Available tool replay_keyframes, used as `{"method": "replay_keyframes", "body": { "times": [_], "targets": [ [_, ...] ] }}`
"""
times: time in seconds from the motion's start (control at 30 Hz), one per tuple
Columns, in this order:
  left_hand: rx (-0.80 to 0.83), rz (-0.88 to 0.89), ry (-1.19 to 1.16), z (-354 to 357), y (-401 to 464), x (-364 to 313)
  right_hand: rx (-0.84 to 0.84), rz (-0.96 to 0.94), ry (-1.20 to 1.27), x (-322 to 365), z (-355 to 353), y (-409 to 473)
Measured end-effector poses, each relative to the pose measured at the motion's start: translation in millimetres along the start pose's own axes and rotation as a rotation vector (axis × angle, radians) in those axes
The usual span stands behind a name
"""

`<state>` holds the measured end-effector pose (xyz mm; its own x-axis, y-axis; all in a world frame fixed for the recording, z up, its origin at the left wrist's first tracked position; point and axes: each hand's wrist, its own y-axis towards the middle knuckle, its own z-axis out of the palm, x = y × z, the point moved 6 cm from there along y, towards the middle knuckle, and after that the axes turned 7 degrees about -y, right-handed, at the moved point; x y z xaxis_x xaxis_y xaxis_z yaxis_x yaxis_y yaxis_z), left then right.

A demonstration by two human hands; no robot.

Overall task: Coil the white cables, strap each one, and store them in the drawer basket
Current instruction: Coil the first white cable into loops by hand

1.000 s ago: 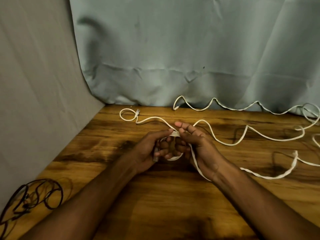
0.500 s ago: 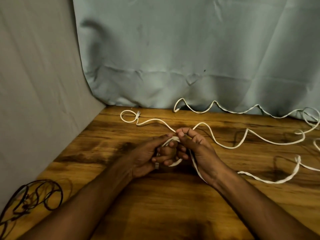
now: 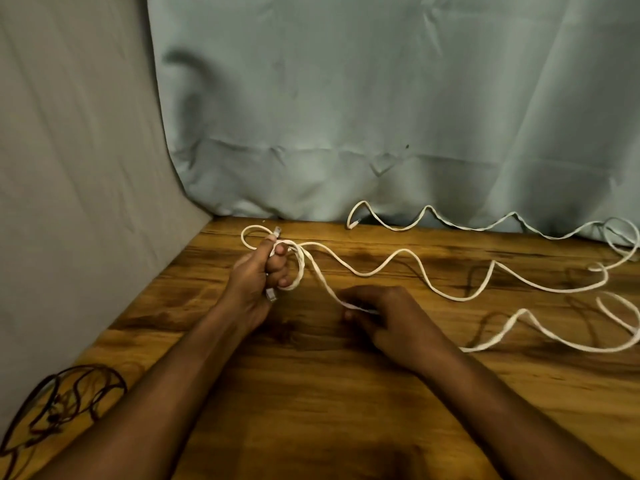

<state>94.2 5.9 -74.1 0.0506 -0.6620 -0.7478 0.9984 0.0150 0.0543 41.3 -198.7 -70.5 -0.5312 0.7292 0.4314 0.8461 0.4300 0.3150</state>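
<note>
The white cable (image 3: 398, 254) runs off the right edge; the dark wire tangle (image 3: 62, 400) is cut off at left.

Near the bottom edge, between the two forearms, the wooden surface (image 3: 311, 410) lies bare, with room for hands to pass. To the right, loose white cable (image 3: 408, 252) snakes in waves across the surface out to the right edge. A second white cable (image 3: 429, 209) lies along the back edge, against the blue-grey curtain (image 3: 346, 116) that closes off the rear. A grey cloth wall (image 3: 69, 202) shuts the left side. A dark cable tangle (image 3: 69, 393) sits at the near left corner.
</note>
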Motion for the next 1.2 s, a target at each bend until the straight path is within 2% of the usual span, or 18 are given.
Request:
{"method": "replay_keyframes", "body": {
  "times": [0.07, 0.17, 0.43, 0.53, 0.7, 0.8, 0.97, 1.2],
  "targets": [
    [-0.039, 0.024, 0.008, -5, 1, -5, 0.053, -0.075, -0.184, 9, -2, -2],
    [-0.072, 0.054, 0.104, -6, 0, -5, 0.064, -0.116, -0.301, 15, -7, -2],
    [0.118, 0.024, 0.488, 29, -28, 22, -0.153, -0.308, -0.266, 37, -13, -8],
    [0.179, 0.015, 0.590, 36, -34, 28, -0.206, -0.237, -0.227, 35, -16, -7],
    [0.270, -0.053, 0.760, 47, -46, 34, -0.406, -0.087, -0.063, 22, -29, -9],
    [0.338, -0.185, 0.697, 57, -57, 43, -0.392, 0.072, 0.165, 5, -30, -5],
    [0.366, -0.337, 0.546, 55, -59, 53, -0.150, 0.217, 0.764, -9, -2, 5],
    [0.250, -0.268, 0.590, 54, -56, 49, 0.114, 0.357, 1.311, -3, 15, 1]
  ]
}}
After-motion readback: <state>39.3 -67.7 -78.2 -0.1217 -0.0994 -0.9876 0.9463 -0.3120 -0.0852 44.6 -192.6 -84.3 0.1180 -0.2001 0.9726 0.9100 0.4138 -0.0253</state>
